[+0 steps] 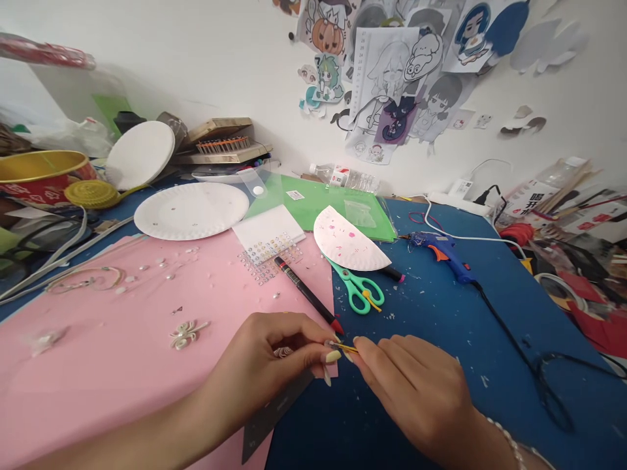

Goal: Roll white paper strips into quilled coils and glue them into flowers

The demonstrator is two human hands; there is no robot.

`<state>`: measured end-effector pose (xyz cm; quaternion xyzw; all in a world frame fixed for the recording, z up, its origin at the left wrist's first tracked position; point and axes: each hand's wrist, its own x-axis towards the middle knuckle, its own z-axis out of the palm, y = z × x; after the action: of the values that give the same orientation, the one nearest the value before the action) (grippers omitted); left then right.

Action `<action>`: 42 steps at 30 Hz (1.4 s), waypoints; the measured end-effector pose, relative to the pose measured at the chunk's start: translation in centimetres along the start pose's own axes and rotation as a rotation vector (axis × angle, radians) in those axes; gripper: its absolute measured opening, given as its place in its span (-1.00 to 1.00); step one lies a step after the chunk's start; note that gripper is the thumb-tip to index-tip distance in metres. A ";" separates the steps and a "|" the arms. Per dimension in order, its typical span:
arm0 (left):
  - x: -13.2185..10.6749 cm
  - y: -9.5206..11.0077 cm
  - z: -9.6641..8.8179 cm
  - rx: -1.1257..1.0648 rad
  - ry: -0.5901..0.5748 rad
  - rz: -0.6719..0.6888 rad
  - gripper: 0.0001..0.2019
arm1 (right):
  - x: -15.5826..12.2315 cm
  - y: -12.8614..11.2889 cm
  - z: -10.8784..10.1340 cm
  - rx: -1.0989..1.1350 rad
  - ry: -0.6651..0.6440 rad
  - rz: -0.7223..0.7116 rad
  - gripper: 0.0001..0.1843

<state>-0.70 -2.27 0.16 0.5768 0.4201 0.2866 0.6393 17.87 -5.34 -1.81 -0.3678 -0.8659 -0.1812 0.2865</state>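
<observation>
My left hand [274, 356] is closed in a pinch on a small rolled paper coil [283, 352] over the edge of a pink sheet [98, 352]. My right hand [411, 385] pinches a thin yellow stick [345, 347] whose tip meets the left fingertips. A black marker with a red tip [306, 294] lies just beyond both hands. Green scissors [360, 287] rest on the blue mat [441, 326] beside a folded paper plate [345, 243].
A white paper plate [191, 210], a sheet of stick-on gems [269, 251], a white quilled shape [186, 333] and a blue glue gun [443, 251] with its black cord lie about. Clutter lines the left, back and right edges.
</observation>
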 end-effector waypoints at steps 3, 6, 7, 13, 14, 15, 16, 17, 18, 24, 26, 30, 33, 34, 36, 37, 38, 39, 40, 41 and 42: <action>0.1 0.2 0.0 -0.079 -0.041 -0.044 -0.94 | -0.2 -0.1 -0.1 -0.012 -0.012 -0.001 -0.89; 0.1 0.2 0.0 -0.113 -0.069 -0.062 -0.93 | -0.2 0.0 -0.1 0.010 -0.001 0.031 -0.90; 0.1 0.2 0.0 -0.119 -0.068 -0.064 -0.93 | -0.1 0.2 -0.1 0.024 0.010 0.066 -0.90; 0.0 0.2 0.1 -0.142 -0.035 -0.051 -0.93 | 0.3 0.8 -0.1 0.137 0.065 0.211 -0.88; 0.0 0.1 0.0 -0.152 -0.028 -0.045 -0.94 | 0.4 0.7 -0.1 0.158 0.050 0.188 -0.87; 0.1 0.1 0.0 -0.157 -0.023 -0.039 -0.95 | 0.4 0.7 -0.1 0.172 0.036 0.165 -0.86; 0.1 0.1 -0.1 -0.154 -0.019 -0.035 -0.95 | 0.4 0.6 -0.1 0.178 0.025 0.144 -0.86; 0.1 0.1 -0.1 -0.143 -0.018 -0.031 -0.95 | 0.4 0.5 -0.1 0.176 0.016 0.128 -0.87; 0.1 0.0 -0.2 -0.127 -0.017 -0.030 -0.95 | 0.3 0.4 -0.1 0.173 0.009 0.115 -0.87; 0.0 -0.2 -0.3 -0.097 -0.006 -0.034 -0.94 | 0.2 0.3 0.0 0.139 -0.023 0.099 -0.89; 0.0 -0.2 -0.3 -0.086 0.000 -0.040 -0.93 | 0.2 0.3 0.1 0.126 -0.020 0.100 -0.89; 0.0 -0.2 -0.2 -0.050 -0.003 -0.066 -0.89 | 0.3 0.2 0.1 0.118 -0.017 0.104 -0.88; -0.1 -0.2 -0.2 -0.026 0.005 -0.077 -0.88 | 0.2 0.1 0.1 0.118 -0.011 0.117 -0.88; -0.1 -0.2 -0.2 -0.025 0.008 -0.081 -0.88 | 0.2 0.1 0.1 0.120 -0.008 0.118 -0.88; 0.0 -0.1 -0.2 -0.023 0.013 -0.088 -0.86 | 0.2 0.1 0.0 0.129 -0.004 0.119 -0.89; 0.0 0.0 -0.2 -0.023 0.014 -0.087 -0.85 | 0.1 0.1 0.0 0.130 -0.001 0.117 -0.89; 0.0 0.0 -0.3 -0.026 0.014 -0.083 -0.85 | 0.1 0.1 0.0 0.129 0.001 0.116 -0.89; 0.0 0.0 -0.3 -0.030 0.014 -0.076 -0.85 | 0.1 0.2 0.0 0.125 0.000 0.116 -0.89; 0.0 0.0 -0.3 -0.032 0.012 -0.073 -0.85 | 0.1 0.2 0.1 0.120 -0.004 0.115 -0.89; 0.0 0.0 -0.3 -0.031 0.012 -0.073 -0.86 | 0.1 0.2 0.1 0.115 -0.007 0.114 -0.89; 0.0 0.0 -0.3 -0.027 0.011 -0.076 -0.86 | 0.1 0.2 0.1 0.111 -0.010 0.110 -0.89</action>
<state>-0.96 -2.07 0.17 0.5502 0.4414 0.2708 0.6551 17.94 -5.07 -1.77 -0.3995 -0.8545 -0.1150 0.3114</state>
